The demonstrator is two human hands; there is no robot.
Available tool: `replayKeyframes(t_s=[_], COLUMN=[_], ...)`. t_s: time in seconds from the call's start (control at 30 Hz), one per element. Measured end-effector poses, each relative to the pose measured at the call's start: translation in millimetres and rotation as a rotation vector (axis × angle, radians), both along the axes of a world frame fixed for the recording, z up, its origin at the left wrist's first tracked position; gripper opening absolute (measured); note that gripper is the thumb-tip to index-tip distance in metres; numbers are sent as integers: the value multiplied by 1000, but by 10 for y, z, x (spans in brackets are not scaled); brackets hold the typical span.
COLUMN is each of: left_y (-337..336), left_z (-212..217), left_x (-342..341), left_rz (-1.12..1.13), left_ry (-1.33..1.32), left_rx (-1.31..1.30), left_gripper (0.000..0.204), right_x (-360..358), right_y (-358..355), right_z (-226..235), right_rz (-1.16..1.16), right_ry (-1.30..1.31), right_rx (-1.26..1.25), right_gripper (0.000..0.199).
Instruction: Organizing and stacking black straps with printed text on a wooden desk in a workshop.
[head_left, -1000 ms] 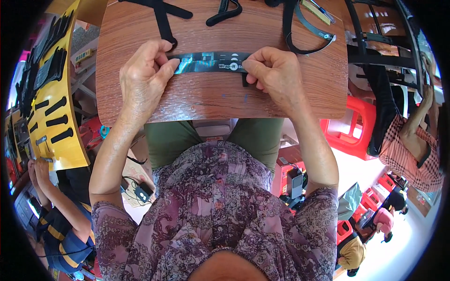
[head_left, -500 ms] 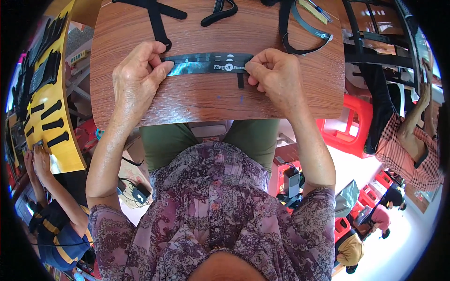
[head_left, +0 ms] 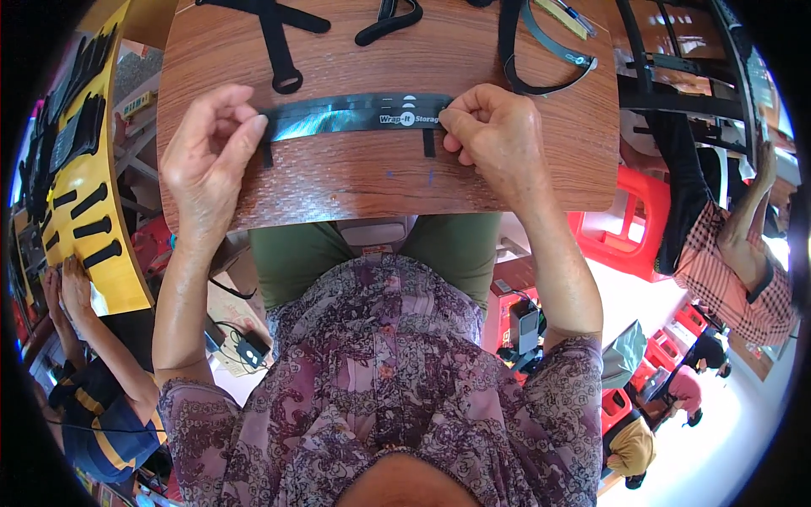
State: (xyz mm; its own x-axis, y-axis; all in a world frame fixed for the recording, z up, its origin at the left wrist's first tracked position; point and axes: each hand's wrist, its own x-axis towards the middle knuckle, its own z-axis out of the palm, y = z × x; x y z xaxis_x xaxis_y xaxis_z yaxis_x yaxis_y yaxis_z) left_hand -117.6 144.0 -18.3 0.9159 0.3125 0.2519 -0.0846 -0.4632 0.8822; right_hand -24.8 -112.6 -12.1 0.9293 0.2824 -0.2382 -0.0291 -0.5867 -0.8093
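A dark, glossy hook-and-loop strap (head_left: 329, 117) with pale printing lies stretched out between my two hands over the wooden table. At its right end, my right hand (head_left: 498, 139) pinches it between thumb and fingers. My left hand (head_left: 207, 156) is at the other end, its thumb against the strap's tip and the forefinger raised; the fingers behind are partly hidden. Just beyond is a black strap with a ring-shaped end (head_left: 285, 72), crossed by another band. Two short black strips show on the tabletop below the held strap, one (head_left: 268, 155) beside my left hand.
On the brown table (head_left: 355, 190) lie a looped black strap (head_left: 389, 25) and a curved grey-and-black strap (head_left: 541, 51), with a pen and yellow piece behind. At left, a co-worker's hands (head_left: 74, 287) rest at a yellow table (head_left: 127, 262) bearing black straps. A red stool (head_left: 629, 224) stands right.
My left hand has moved left along the strap, exposing more of it, the ring end behind and a short black strip on the table. My right hand has hardly moved.
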Motion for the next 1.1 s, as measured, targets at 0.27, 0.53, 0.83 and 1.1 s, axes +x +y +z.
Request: replayKeyframes(t_s=[0.27,0.53,0.83,1.1], left_y=[156,173,178,202], left_z=[109,76,32,12], left_x=[-156,-190,-217,-195], left_rz=[-77,-111,-88,-85], left_ry=[-114,-41,-54,-90], left_rx=[600,665,690,699], left_gripper=[23,24,22,21], right_x=[-25,5,-14,0], right_y=[-5,-8,0,18], right_z=[74,51,57,58], right_rz=[-35,-36,-16,-37], right_ry=[20,34,-6,-12], right_rx=[-52,-63,-118,-147], right_gripper=[13,12,12,12])
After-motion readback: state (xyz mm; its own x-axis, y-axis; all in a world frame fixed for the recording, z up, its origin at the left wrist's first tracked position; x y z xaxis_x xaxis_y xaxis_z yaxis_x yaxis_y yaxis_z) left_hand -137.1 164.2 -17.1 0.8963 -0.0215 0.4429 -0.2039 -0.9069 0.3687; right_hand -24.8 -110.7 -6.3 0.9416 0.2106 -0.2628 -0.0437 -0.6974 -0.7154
